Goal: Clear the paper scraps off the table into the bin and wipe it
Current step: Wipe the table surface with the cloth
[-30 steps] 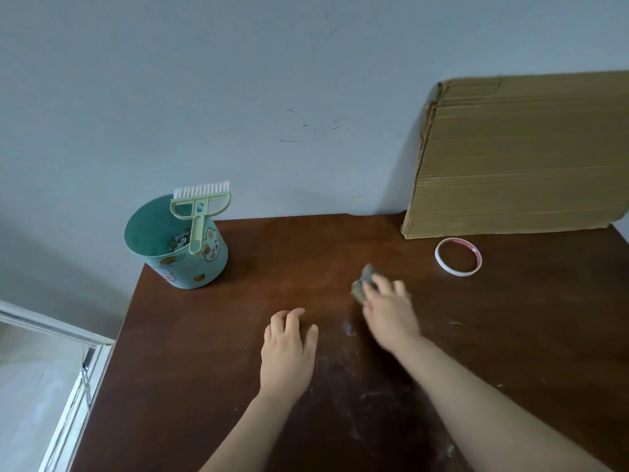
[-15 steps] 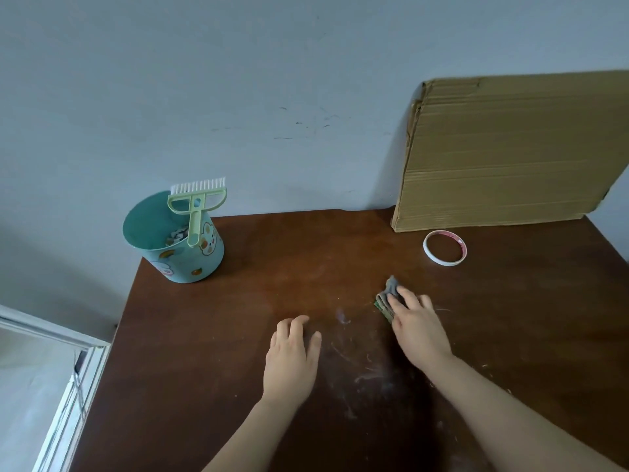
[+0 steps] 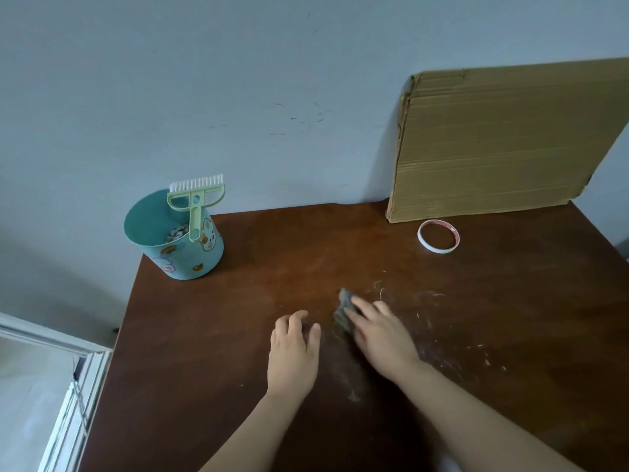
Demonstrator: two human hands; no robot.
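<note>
We noted: right hand [image 3: 383, 335] pressed straight-fingered on the cloth [image 3: 343, 313] near desk [image 3: 204, 335] centre; left hand [image 3: 293, 352] lay relaxed, empty. Cloth judged soft, light: pin from above.

- The dark brown wooden table [image 3: 238, 335] stands against the pale grey wall [image 3: 238, 97] at 12 o'clock.
- The teal round plastic bin [image 3: 183, 257] stands on the table at 10 o'clock, near the far corner.
- Small paper scraps [image 3: 177, 232] lie in the bin.
- A pale green plastic brush [image 3: 195, 212] sits on the bin's rim on its 3 o'clock side, bristles up.
- A flat brown cardboard sheet [image 3: 503, 141] stands on the table at 1 o'clock, leaning on the wall.
- A white plastic ring [image 3: 438, 236] lies on the table just before the cardboard.
- A grey-green crumpled cloth [image 3: 343, 313] lies near the table's middle, under the fingers of the right hand [image 3: 381, 338].
- The left hand [image 3: 294, 352] rests on the table at 9 o'clock of the cloth, just beside it.
- Pale specks [image 3: 476, 356] lie on the table at 3 o'clock of the right hand.
- A white window frame [image 3: 68, 386] lies off the table at 8 o'clock.
</note>
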